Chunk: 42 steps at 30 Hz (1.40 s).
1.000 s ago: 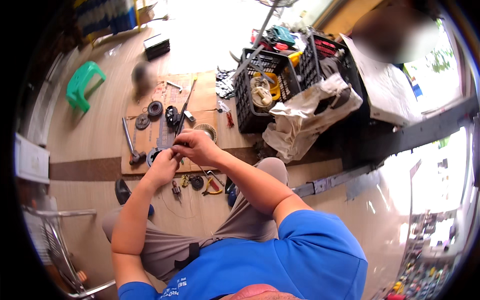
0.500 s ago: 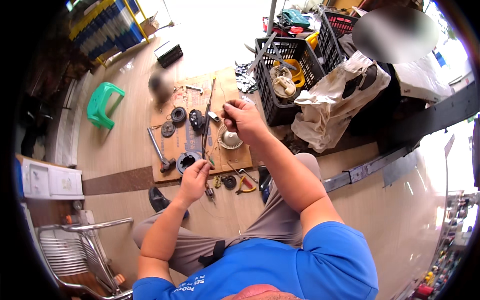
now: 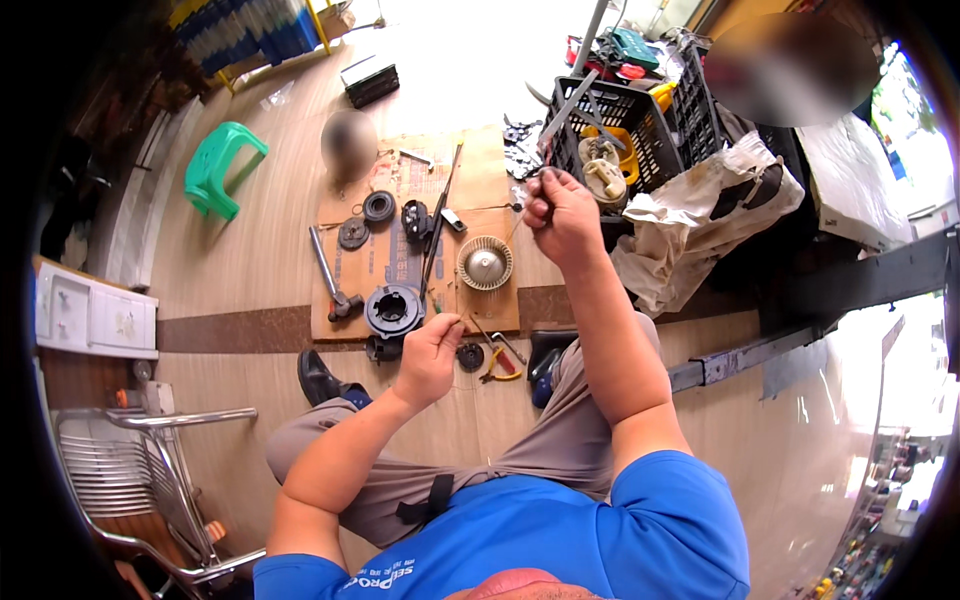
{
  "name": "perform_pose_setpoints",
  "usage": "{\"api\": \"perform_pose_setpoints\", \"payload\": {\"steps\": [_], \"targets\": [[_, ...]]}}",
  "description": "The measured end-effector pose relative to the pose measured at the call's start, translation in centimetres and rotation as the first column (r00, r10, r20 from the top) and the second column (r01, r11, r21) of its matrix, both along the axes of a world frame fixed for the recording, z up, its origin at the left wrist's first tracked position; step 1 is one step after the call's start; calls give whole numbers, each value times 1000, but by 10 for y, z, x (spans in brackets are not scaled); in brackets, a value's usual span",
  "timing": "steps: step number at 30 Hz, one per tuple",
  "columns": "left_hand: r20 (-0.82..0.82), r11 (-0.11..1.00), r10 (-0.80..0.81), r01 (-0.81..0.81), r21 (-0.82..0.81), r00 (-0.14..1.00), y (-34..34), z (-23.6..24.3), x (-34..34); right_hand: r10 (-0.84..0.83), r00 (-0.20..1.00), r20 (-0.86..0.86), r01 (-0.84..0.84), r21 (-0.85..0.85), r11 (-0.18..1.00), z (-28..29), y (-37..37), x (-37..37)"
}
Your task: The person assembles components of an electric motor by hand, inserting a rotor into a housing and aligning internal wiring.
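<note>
Both my hands are raised over a flattened cardboard sheet (image 3: 488,185), fingers pinched. My left hand (image 3: 428,358) is above the sheet's near edge, right of a round grey housing (image 3: 393,308). Farther out and higher, my right hand (image 3: 566,222) is in front of the black crate. A thin wire, barely visible, seems to run between the two pinches. On the cardboard lie a finned blower wheel (image 3: 485,266), a long dark rod (image 3: 436,232), a hammer (image 3: 329,275), a black ring (image 3: 379,207) and a black block-like part (image 3: 415,221). Yellow-handled pliers (image 3: 502,368) lie nearer me.
A black plastic crate (image 3: 650,130) holding parts stands at far right, a stained cloth (image 3: 668,240) beside it. A green stool (image 3: 222,170) stands left, a metal-framed chair (image 3: 120,470) at near left. A grey metal beam (image 3: 750,340) crosses the right side.
My right hand has moved right and slightly farther away, and my left hand slightly right. My hands are somewhat farther apart. The view has shifted, and both hands stay pinched.
</note>
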State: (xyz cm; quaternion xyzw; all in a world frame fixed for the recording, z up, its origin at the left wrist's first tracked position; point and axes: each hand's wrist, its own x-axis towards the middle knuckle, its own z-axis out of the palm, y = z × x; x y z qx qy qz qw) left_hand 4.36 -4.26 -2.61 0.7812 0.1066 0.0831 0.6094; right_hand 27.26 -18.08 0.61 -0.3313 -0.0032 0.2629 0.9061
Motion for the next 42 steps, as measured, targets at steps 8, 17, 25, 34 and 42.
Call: {"api": "perform_pose_setpoints", "payload": {"steps": [8, 17, 25, 34, 42], "targets": [[-255, 963, -224, 254, 89, 941, 8, -19, 12, 122, 930, 347, 36, -416, 909, 1, 1, -15], [-166, 554, 94, -191, -811, 982, 77, 11, 32, 732, 521, 438, -275, -726, 630, -20, 36, -97], [-24, 516, 134, -91, -852, 991, 105, 28, 24, 872, 358, 334, -315, -836, 450, -18, 45, -114], [-141, 637, 77, -157, -754, 987, 93, 24, 16, 789, 422, 446, -252, -778, 575, -20, 48, -106], [-307, 719, -17, -202, -665, 952, 68, 19, 15, 481, 763, 431, -275, -457, 846, -14, 48, -100]]}}
